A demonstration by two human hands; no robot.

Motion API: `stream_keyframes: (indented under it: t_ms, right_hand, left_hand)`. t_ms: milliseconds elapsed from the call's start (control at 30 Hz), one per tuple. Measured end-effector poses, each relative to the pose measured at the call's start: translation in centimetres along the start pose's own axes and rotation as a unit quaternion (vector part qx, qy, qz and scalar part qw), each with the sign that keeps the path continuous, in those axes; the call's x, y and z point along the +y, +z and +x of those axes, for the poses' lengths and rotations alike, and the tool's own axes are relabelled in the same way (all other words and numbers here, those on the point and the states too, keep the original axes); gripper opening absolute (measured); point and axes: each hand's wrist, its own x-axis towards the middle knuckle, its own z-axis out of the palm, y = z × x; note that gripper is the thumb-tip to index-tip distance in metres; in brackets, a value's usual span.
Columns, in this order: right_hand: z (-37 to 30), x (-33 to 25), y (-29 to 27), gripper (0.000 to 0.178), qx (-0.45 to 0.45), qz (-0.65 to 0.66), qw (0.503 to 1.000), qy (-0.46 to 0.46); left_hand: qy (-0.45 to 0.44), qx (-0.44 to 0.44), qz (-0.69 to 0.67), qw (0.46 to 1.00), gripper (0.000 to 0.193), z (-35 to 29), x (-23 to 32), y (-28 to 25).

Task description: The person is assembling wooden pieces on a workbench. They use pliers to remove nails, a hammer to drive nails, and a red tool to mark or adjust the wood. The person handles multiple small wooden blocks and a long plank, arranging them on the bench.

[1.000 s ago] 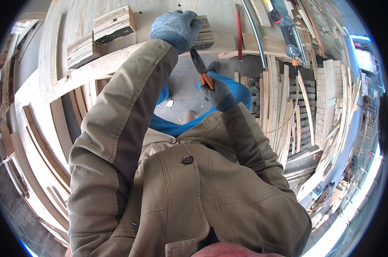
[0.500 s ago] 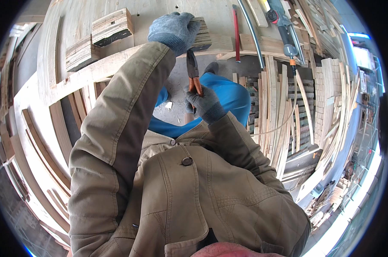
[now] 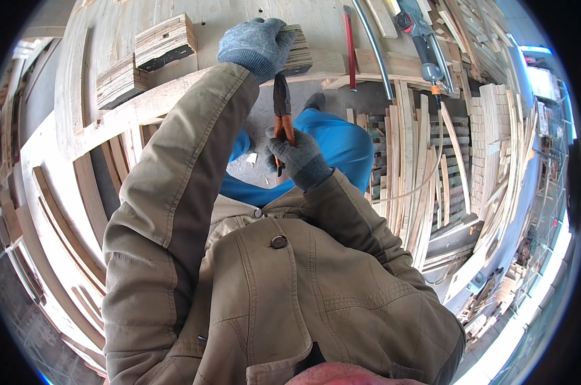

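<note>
My left hand (image 3: 254,49), in a grey knit glove, is closed on a layered wooden block (image 3: 297,52) at the front edge of the workbench (image 3: 239,13). Its fingers wrap over the block's left side and top. Below it, my gloved right hand (image 3: 298,157) grips the orange handles of a pair of pliers (image 3: 281,99). The dark jaws point up toward the block, just short of its near edge; whether they touch it cannot be made out. Two more layered blocks, one higher (image 3: 166,42) and one lower (image 3: 119,82), rest on the bench to the left.
A red bar (image 3: 350,48), a metal tube (image 3: 375,51) and a power tool (image 3: 422,48) with a hose lie on the bench to the right. Wooden strips (image 3: 406,147) are stacked below them. Long boards (image 3: 69,224) lie at the left.
My right hand and the pliers have shifted slightly left, and the pliers have turned a little. My left hand has moved only slightly to the left, still on the block.
</note>
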Motion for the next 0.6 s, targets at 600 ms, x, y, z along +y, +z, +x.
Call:
stream_keyframes:
  t_ms: [600]
  right_hand:
    - [2.1, 1.3, -3.8, 0.024, 0.029, -0.162, 0.985, -0.051]
  left_hand:
    - [0.011, 0.039, 0.015, 0.999, 0.042, -0.1, 0.0, 0.2]
